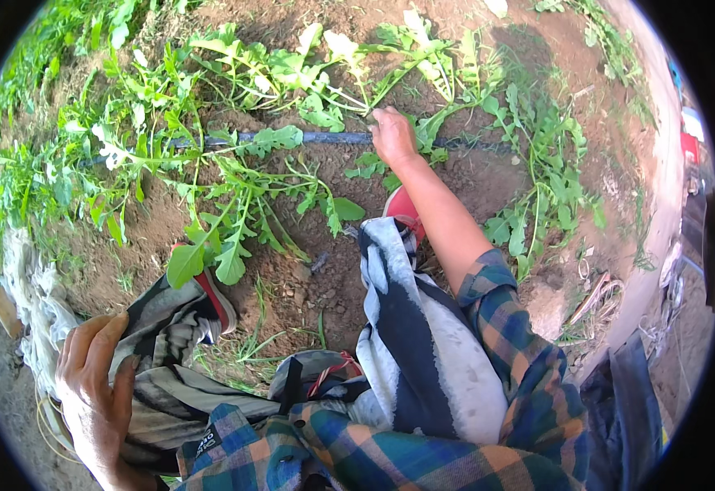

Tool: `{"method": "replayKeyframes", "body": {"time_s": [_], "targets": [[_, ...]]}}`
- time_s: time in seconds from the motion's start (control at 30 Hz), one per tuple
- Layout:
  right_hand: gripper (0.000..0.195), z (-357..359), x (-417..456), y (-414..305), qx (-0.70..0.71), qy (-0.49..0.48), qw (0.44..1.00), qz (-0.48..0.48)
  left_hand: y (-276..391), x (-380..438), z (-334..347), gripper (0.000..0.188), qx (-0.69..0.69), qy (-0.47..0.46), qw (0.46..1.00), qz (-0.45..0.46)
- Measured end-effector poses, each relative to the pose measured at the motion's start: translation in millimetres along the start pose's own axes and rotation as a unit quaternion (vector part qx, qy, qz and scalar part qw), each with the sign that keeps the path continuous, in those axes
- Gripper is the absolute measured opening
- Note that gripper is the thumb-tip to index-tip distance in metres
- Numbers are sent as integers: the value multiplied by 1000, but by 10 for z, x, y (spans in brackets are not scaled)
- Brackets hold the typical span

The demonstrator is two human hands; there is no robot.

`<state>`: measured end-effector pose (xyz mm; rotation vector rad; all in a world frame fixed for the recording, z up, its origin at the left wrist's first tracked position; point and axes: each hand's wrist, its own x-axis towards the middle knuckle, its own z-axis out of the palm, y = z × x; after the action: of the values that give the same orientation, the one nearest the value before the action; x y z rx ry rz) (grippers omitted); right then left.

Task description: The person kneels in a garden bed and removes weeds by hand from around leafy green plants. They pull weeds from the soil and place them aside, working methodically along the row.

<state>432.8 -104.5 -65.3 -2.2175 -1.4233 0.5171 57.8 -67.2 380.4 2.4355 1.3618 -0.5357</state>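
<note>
My right hand [392, 136] reaches out to the base of a leafy green plant [339, 67] with lobed leaves, just beyond a black drip irrigation hose [327, 138]. Its fingers are bent at the stems; whether they grip them is hard to tell, as the back of the hand hides the fingertips. My left hand [97, 374] rests by my left knee, fingers together and slightly bent, with nothing seen in it. Another lobed-leaf plant [235, 184] spreads over the soil between my feet and the hose.
More plants [541, 184] grow at the right. Dense greenery [20, 159] lies at the left, above a bundle of whitish plastic sheeting [35, 307]. My red shoes [216, 301] stand on brown soil. Dry strings and scraps [597, 304] lie at the lower right, beside a pale curved edge [646, 215].
</note>
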Motion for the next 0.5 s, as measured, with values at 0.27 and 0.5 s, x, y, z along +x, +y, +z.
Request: {"method": "replayKeyframes", "body": {"time_s": [0.27, 0.5], "targets": [[14, 31, 78, 89, 72, -29, 997, 6, -12, 31, 23, 50, 1, 4, 1000, 4], [13, 37, 67, -36, 2, -59, 998, -26, 18, 74, 12, 51, 7, -3, 1000, 8]]}}
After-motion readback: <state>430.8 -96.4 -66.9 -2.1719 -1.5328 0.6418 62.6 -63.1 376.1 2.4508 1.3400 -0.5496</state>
